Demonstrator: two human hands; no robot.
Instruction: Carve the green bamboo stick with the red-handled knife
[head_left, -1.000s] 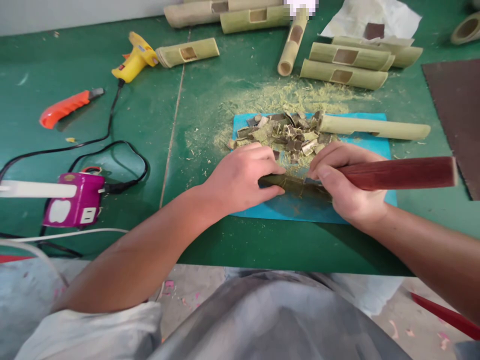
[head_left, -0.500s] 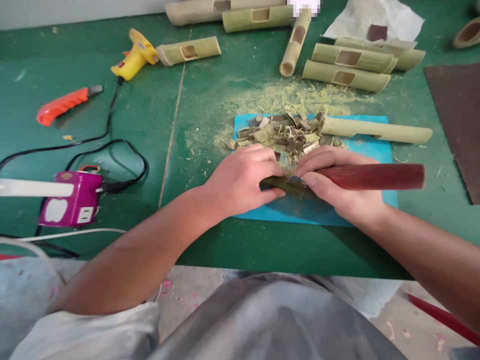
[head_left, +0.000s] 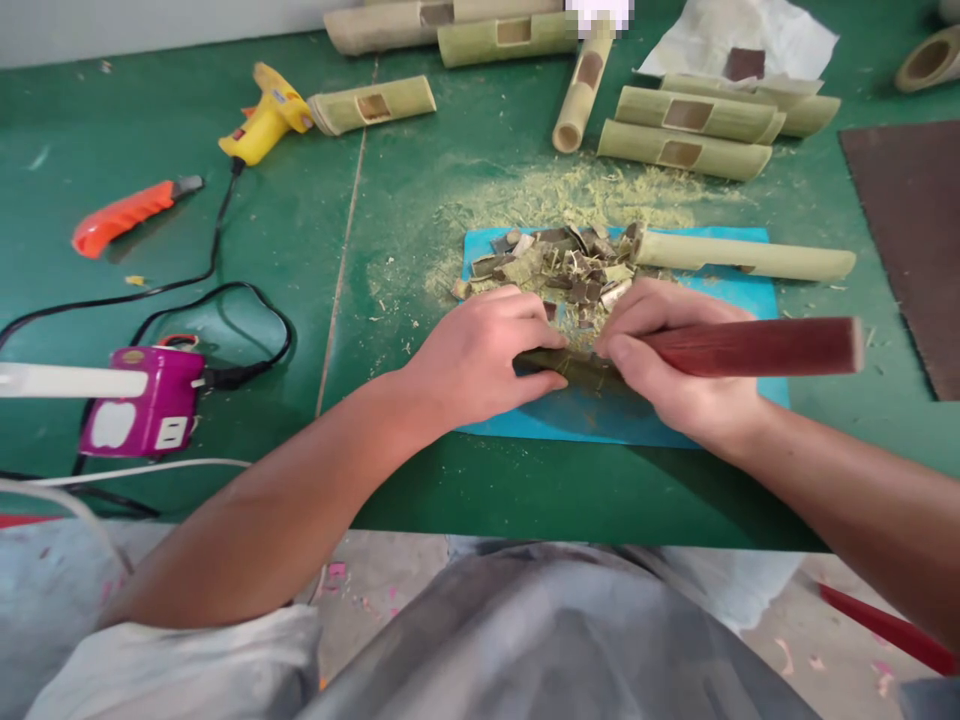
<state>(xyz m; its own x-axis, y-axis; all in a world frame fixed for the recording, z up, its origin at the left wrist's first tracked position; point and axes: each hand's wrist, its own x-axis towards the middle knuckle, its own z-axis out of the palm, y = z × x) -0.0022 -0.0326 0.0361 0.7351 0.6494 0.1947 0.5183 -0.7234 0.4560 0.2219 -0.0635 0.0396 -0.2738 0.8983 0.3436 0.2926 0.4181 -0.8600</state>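
Observation:
My left hand (head_left: pixel 487 355) pinches the left end of a dark bamboo strip (head_left: pixel 581 368) lying over a blue sheet (head_left: pixel 600 425). In my right hand (head_left: pixel 682 360) is a tool with a thick dark-red handle (head_left: pixel 772 346); its tip is hidden by my fingers at the strip. The handle points right. Just beyond my hands is a heap of brown and green chips (head_left: pixel 570 262) with sawdust. A pale bamboo tube (head_left: pixel 750 254) lies across the back right of the sheet.
Yellow glue gun (head_left: pixel 262 125), orange cutter (head_left: pixel 131 213) and purple power socket (head_left: pixel 142 400) with cables are at left. Several notched bamboo pieces (head_left: pixel 724 155) lie at the back, near white paper (head_left: pixel 694 45). A dark mat (head_left: pixel 911 230) is at right.
The red handle's outer end has swung slightly toward the camera and right, and my right hand has tilted a little. My left hand keeps its grip. The whole view has shifted slightly.

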